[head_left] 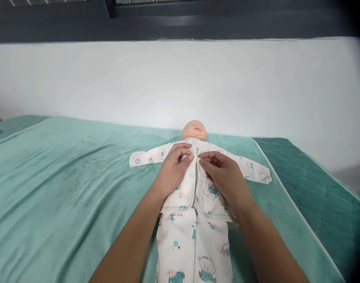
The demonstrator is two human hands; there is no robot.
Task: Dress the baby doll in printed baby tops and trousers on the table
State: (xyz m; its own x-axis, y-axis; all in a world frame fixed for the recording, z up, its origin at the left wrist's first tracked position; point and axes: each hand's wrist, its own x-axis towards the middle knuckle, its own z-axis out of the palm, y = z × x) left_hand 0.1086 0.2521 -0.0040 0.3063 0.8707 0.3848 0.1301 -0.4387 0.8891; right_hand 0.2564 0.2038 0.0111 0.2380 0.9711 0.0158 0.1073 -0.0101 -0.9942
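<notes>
Closely, with left hand (172, 169) and right hand (225, 177) fingertip to fingertip and equally near, pinched the printed top (184, 198) at its upper chest opening. Lay lengthwise straight ahead on the doll (194, 130), head farthest, over a green blanket (64, 177).

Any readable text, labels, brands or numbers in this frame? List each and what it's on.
Hem of the doll's top: a short line of small coloured lettering, too small and blurred to read.
Trousers: cartoon animal prints only, no words that can be made out.
Blanket and wall: no text visible.
</notes>
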